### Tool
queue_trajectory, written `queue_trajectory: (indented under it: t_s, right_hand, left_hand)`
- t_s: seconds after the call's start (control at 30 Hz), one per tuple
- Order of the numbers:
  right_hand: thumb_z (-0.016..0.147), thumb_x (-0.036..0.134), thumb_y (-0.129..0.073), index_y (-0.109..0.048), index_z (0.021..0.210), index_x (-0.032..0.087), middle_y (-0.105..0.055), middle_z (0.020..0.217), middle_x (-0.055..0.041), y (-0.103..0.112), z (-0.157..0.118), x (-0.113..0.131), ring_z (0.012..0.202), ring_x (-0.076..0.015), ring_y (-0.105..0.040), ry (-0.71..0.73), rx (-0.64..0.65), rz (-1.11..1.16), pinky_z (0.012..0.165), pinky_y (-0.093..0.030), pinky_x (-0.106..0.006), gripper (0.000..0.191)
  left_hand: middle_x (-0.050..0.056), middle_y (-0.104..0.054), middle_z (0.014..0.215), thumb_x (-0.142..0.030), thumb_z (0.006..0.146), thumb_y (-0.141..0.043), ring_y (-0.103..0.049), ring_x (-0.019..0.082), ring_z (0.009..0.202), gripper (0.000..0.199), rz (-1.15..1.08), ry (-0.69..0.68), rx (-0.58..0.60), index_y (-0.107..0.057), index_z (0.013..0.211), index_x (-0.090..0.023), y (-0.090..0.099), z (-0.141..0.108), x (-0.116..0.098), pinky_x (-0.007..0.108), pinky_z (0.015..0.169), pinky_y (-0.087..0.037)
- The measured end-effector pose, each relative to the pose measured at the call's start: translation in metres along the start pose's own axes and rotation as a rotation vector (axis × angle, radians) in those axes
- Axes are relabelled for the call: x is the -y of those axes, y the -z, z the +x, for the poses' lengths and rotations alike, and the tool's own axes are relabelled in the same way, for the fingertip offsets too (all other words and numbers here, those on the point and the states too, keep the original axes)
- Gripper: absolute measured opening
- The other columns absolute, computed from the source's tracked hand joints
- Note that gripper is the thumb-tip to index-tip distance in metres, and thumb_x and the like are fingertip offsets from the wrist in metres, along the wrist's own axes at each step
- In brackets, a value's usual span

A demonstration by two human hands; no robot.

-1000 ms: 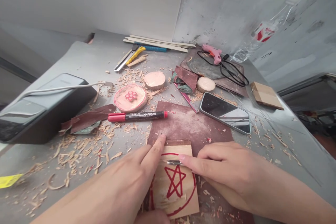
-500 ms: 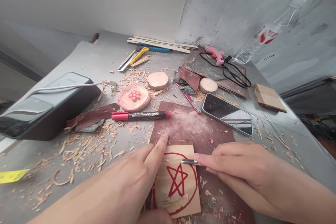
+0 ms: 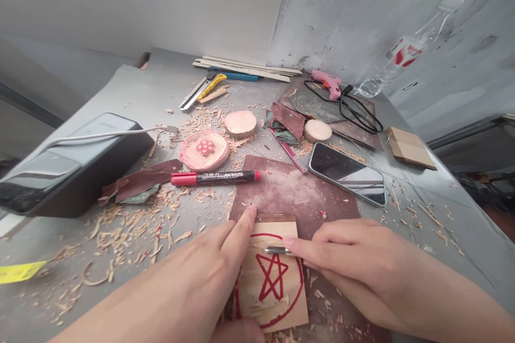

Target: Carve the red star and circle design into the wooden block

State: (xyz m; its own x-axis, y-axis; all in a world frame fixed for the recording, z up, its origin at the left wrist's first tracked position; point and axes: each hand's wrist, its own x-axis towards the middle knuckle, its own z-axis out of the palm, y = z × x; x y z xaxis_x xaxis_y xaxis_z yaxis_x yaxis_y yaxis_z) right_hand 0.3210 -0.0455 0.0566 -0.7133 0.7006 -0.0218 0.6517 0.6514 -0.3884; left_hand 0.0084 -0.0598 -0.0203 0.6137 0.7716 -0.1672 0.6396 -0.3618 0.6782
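Observation:
A pale wooden board lies on brown sandpaper. It bears a red five-pointed star inside a red drawn circle. My left hand grips its left side, with the index finger stretched along the far corner and the thumb at the near edge. In my right hand is a carving tool with a slim metal blade; its handle is hidden in my fingers. The blade rests on or just over the board between the star's top point and the circle. Small shavings lie on the wood.
Beyond the sandpaper lie a red marker, a phone and round wood slices. Utility knives, a pink glue gun and a bottle stand farther back. A dark box is at left; shavings litter the table.
My right hand has slid left with the carving tool, bringing the blade from near the circle's right side to above the star's top. My left hand stays on the board.

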Motion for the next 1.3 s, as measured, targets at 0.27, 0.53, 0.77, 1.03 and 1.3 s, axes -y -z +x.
queue_trajectory:
  t_s: [0.27, 0.53, 0.77, 1.03, 1.3]
  right_hand:
    - [0.118, 0.017, -0.054, -0.086, 0.140, 0.026, -0.084, 0.094, -0.0054, 0.018, -0.009, -0.010, 0.074, -0.0173, -0.077, -0.031, 0.007, 0.076, 0.066, -0.061, -0.026, 0.040]
    - [0.119, 0.017, -0.050, -0.076, 0.158, 0.029, -0.083, 0.094, -0.0042, 0.005, -0.016, -0.017, 0.073, -0.0173, -0.076, 0.004, -0.038, 0.089, 0.063, -0.057, -0.026, 0.048]
    - [0.110, 0.006, -0.052, -0.073, 0.160, 0.030, -0.084, 0.096, -0.0044, 0.003, -0.020, -0.015, 0.075, -0.0182, -0.077, -0.002, -0.039, 0.026, 0.066, -0.060, -0.026, 0.060]
    - [0.108, 0.000, -0.048, -0.081, 0.143, 0.019, -0.086, 0.100, -0.0055, 0.011, -0.006, -0.016, 0.078, -0.0179, -0.080, 0.084, 0.014, -0.031, 0.068, -0.063, -0.028, 0.052]
    - [0.110, 0.003, -0.048, -0.079, 0.147, 0.019, -0.083, 0.099, -0.0052, -0.001, -0.004, -0.016, 0.075, -0.0166, -0.076, 0.098, -0.009, -0.055, 0.066, -0.059, -0.028, 0.051]
  left_hand:
    - [0.015, -0.070, 0.168, -0.035, 0.083, -0.083, -0.079, 0.040, 0.136, 0.123, 0.052, 0.019, 0.031, -0.019, 0.188, -0.036, 0.006, 0.000, -0.002, 0.048, 0.110, -0.068]
    - [0.012, -0.073, 0.165, -0.041, 0.086, -0.076, -0.082, 0.041, 0.130, 0.123, 0.035, -0.029, 0.021, -0.009, 0.188, -0.039, -0.003, -0.001, 0.007, 0.049, 0.103, -0.071]
    - [0.011, -0.075, 0.163, -0.040, 0.082, -0.075, -0.082, 0.042, 0.129, 0.115, -0.020, 0.037, 0.022, -0.026, 0.187, -0.038, 0.006, 0.002, -0.003, 0.049, 0.106, -0.069]
    - [0.008, -0.076, 0.162, -0.036, 0.083, -0.071, -0.083, 0.039, 0.130, 0.109, 0.005, 0.111, 0.018, -0.034, 0.185, -0.039, 0.020, 0.005, -0.020, 0.043, 0.103, -0.070]
    - [0.010, -0.077, 0.161, -0.040, 0.088, -0.070, -0.084, 0.036, 0.127, 0.105, -0.020, 0.103, 0.060, -0.030, 0.185, -0.036, 0.024, 0.006, -0.021, 0.041, 0.101, -0.070]
